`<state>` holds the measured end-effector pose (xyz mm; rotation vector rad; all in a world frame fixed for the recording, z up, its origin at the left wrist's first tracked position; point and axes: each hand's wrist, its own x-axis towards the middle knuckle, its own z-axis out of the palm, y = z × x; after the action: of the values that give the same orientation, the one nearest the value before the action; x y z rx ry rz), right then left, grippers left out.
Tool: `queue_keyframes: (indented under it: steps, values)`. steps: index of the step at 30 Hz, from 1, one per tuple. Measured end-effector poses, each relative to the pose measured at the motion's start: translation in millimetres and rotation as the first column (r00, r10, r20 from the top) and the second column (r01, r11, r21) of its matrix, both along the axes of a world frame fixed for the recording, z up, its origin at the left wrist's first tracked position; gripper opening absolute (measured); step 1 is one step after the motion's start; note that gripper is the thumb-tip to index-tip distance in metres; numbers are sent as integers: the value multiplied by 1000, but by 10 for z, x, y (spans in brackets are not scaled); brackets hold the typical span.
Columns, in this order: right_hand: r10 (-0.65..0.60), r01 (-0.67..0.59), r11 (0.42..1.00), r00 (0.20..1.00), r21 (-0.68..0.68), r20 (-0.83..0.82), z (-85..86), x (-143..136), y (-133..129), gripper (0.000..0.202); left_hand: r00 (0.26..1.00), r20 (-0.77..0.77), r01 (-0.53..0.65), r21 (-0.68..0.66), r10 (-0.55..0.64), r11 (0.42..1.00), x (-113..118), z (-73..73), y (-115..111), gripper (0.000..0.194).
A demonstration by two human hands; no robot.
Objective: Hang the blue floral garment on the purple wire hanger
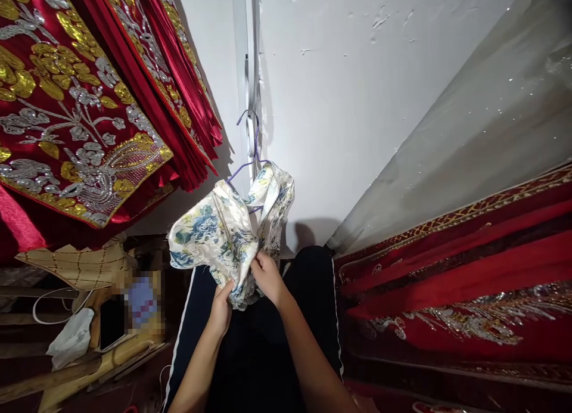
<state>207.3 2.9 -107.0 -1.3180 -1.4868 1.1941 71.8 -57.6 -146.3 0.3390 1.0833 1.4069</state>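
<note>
A white garment with blue and yellow floral print (205, 228) hangs on a purple wire hanger (241, 167), whose hook is caught on a strap by the wall. My left hand (222, 303) is closed on the garment's lower left edge, the thumb on top. My right hand (267, 276) pinches the front edge near the middle; its fingertips are partly hidden by the fabric. The garment's lower part lies over my dark trousers (259, 365).
Red embroidered cloths (89, 103) hang at the upper left. A wooden rack (107, 362) with a phone (111, 322) and white tissue (71, 339) stands at the lower left. Red beaded fabric (469, 270) and a translucent sheet (482, 115) are on the right.
</note>
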Motion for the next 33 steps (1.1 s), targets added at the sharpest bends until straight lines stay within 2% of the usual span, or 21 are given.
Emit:
queue_keyframes:
  steps: [3,5,6,8,9,10,11,13,15,17,20,22,25,27,31,33]
  values:
    - [-55,55,998,998,-25,-23,40,45,-10,22,993,-91,-74,-6,73,997,-22,-37,-3,49]
    - [-60,58,997,998,-46,-27,55,123,-19,26,943,-274,-178,65,189,982,-37,-60,-32,53]
    - [-52,50,997,998,-56,-29,59,165,-25,27,875,-399,-241,131,274,962,-43,-64,-53,59]
    - [-22,19,997,999,-74,-35,67,228,-40,25,660,-615,-308,301,430,903,-41,-47,-88,72]
    - [-9,6,997,999,-79,-38,73,242,-48,24,558,-680,-292,375,475,880,-30,-24,-93,74]
    - [0,-4,997,999,-80,-42,82,242,-57,23,501,-723,-233,418,477,878,-12,8,-85,69]
    - [10,-14,997,999,-80,-50,93,230,-66,22,499,-752,-127,428,431,895,14,46,-61,58]
    - [18,-24,997,997,-78,-76,123,184,-85,22,579,-780,135,376,235,917,79,129,27,38]
    - [25,-33,997,993,-74,-114,157,139,-105,24,629,-776,317,318,52,893,143,201,144,29]
    - [53,-63,996,988,-66,-148,190,125,-123,25,633,-774,361,308,11,881,188,252,243,23]
    - [99,-113,991,979,-70,-177,241,157,-138,21,607,-793,347,326,54,879,214,297,301,6]
    - [55,-81,990,975,-112,-217,305,182,-123,21,602,-796,365,340,59,867,218,313,286,6]
    - [-101,51,985,944,-166,-313,529,186,-10,23,590,-807,417,342,36,842,228,317,242,12]
    - [-157,116,984,923,-133,-351,797,173,132,24,570,-820,429,337,37,838,238,302,223,15]
    - [-112,124,992,930,11,-350,1474,162,442,21,511,-859,487,311,22,816,232,249,227,17]
    - [-93,134,988,909,73,-406,1736,160,521,20,478,-879,522,281,-3,806,210,235,260,17]
